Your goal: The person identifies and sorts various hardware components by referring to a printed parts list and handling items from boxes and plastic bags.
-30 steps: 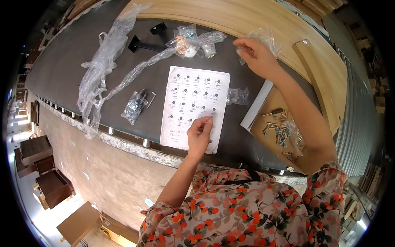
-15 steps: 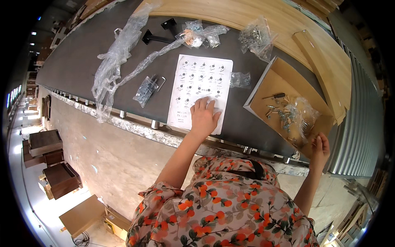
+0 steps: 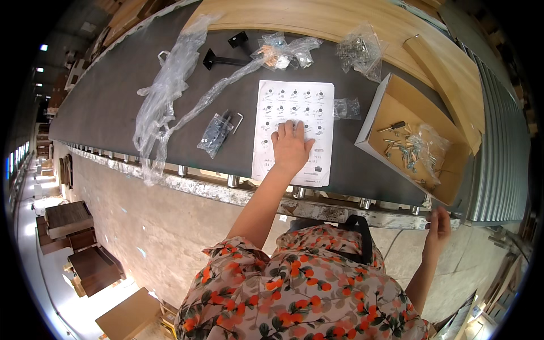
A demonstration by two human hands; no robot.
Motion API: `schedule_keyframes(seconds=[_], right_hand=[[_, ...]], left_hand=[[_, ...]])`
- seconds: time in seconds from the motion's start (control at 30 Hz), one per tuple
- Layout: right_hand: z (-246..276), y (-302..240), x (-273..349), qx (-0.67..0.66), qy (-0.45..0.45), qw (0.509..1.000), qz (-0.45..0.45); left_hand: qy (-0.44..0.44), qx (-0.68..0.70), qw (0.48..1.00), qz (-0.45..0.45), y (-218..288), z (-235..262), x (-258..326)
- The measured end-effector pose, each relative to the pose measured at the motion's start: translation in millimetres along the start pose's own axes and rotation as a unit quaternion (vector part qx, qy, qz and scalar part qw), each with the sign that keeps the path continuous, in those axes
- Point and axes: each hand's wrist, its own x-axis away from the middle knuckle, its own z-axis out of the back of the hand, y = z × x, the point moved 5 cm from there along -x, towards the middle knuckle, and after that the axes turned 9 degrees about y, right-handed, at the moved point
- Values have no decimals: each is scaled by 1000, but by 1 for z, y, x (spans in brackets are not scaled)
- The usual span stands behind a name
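Observation:
My left hand [image 3: 292, 150] lies open on a white printed sheet [image 3: 322, 167], fingers spread over its rows of small pictures. The sheet rests on the dark tabletop [image 3: 107, 110]. My right hand [image 3: 438, 229] is off the table's near edge, just below the near corner of an open cardboard box [image 3: 377, 130]. Its fingers are closed together; whether something small is between them I cannot make out. Inside the box lie loose screws and dowels [image 3: 409, 152], a black-handled screwdriver [image 3: 398, 125] and a clear plastic bag [image 3: 433, 150].
Left of the sheet are a bag of dark hardware [image 3: 215, 136], an L-shaped hex key [image 3: 238, 123] and long crumpled plastic wrap [image 3: 170, 85]. Black metal brackets [image 3: 224, 59] and bagged fittings [image 3: 358, 52] lie farther back. A wooden strip [image 3: 442, 85] lies behind the box.
My right hand has drawn back toward me from the box's near corner. My left hand has slid slightly up the sheet. The whole view has shifted, putting the tabletop things farther right.

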Motion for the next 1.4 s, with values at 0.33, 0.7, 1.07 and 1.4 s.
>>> schedule_keyframes(seconds=[0.33, 0.7, 1.07, 1.4], right_hand=[[6, 6, 12, 39, -7, 999, 10], [-2, 13, -64, -27, -28, 998, 58], [-33, 6, -142, 21, -98, 989, 105], [-101, -50, -173, 191, -263, 915, 239]], left_hand=[[-8, -37, 999, -5, -2, 5, -7], [-73, -66, 993, 58, 0, 3, -9], [-54, -17, 992, 113, 1, 7, -7], [-32, -22, 995, 97, 1, 10, -6]])
